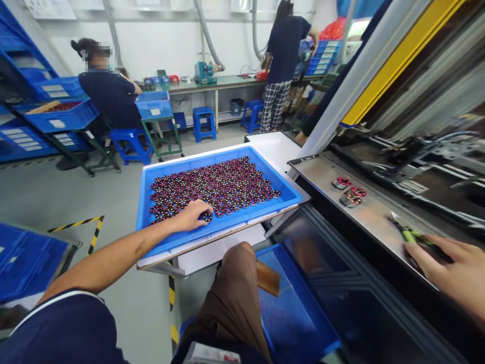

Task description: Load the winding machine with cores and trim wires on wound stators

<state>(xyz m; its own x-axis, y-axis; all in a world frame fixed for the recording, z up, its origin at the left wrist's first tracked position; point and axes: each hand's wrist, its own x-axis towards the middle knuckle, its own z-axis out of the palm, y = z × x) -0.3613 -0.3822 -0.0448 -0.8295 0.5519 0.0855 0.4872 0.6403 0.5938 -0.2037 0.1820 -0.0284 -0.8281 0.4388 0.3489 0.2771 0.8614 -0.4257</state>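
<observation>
My left hand reaches over the near side of a blue tray, its fingers closed around a round motor stator. Rows of similar stators, dark with red and copper-coloured parts, fill much of the tray floor. On the right, my right hand grips green-handled cutting pliers above a metal ledge. The pliers' tips point away from me, toward a few loose motor parts lying on that ledge. Motion blurs the right hand slightly.
A machine with a yellow-edged frame rises at the right. Below the ledge lies another blue bin beside my knee. Two people work at a far bench, near blue stools and blue crates.
</observation>
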